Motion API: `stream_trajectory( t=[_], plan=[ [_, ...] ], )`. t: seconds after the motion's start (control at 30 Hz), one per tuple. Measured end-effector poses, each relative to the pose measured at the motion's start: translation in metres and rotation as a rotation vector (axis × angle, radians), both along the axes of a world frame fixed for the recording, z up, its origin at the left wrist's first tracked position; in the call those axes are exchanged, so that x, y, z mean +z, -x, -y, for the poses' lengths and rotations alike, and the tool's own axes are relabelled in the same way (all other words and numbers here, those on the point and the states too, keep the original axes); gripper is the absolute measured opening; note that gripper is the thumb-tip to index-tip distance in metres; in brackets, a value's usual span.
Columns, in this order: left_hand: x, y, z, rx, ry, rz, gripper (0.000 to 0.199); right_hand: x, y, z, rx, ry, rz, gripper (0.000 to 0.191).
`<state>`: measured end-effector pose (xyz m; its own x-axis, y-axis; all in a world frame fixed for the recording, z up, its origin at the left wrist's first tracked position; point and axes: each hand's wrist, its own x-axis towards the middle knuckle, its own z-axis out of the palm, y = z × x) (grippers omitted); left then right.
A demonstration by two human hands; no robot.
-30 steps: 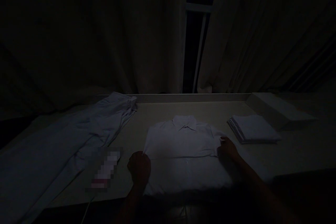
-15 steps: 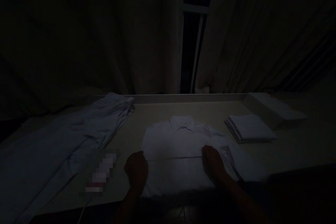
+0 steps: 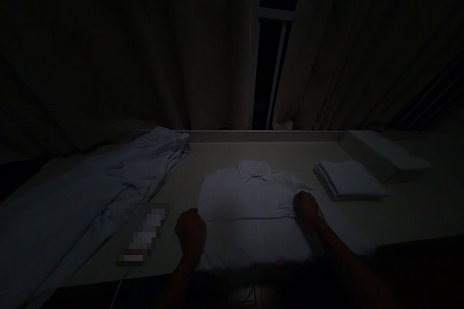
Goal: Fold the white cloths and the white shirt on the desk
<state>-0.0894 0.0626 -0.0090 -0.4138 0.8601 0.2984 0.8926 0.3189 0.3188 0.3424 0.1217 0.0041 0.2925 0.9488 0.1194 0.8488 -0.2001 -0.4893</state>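
Observation:
A white collared shirt (image 3: 246, 198) lies front up on the pale table, its collar toward the back and a crease running across its middle. My left hand (image 3: 191, 232) is closed at the shirt's left edge, fingers curled on the fabric beside the crease. At the right side, near the shoulder and sleeve, my right hand (image 3: 307, 206) is closed on the cloth. The shirt's right sleeve spreads out beyond my right wrist. Dim light hides the fingertips of both hands.
More white garments (image 3: 119, 178) lie loosely on the left of the table (image 3: 224, 152). A blurred object (image 3: 147, 234) with a cable is near the left front. Folded cloths (image 3: 350, 180) and a white box (image 3: 384, 152) are at the right. Curtains (image 3: 217, 58) hang behind.
My right hand has moved right and slightly back along the shirt, and the cloth on that side lies wider. My left hand stays at the left edge. The view has shifted slightly.

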Motion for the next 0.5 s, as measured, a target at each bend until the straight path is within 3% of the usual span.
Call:
stream_trajectory(
  t=[0.3, 0.4, 0.5],
  plan=[
    [-0.004, 0.003, -0.001, 0.068, 0.011, 0.012, 0.033, 0.003, 0.012, -0.009, -0.06, -0.085, -0.032, 0.037],
    [0.002, 0.003, -0.004, 0.05, 0.006, -0.003, 0.033, -0.003, 0.019, 0.005, 0.049, -0.217, 0.049, 0.042],
    [0.014, -0.007, -0.021, -0.172, 0.003, -0.094, 0.038, -0.021, 0.038, 0.026, 0.272, -0.32, 0.145, 0.041]
  ],
)
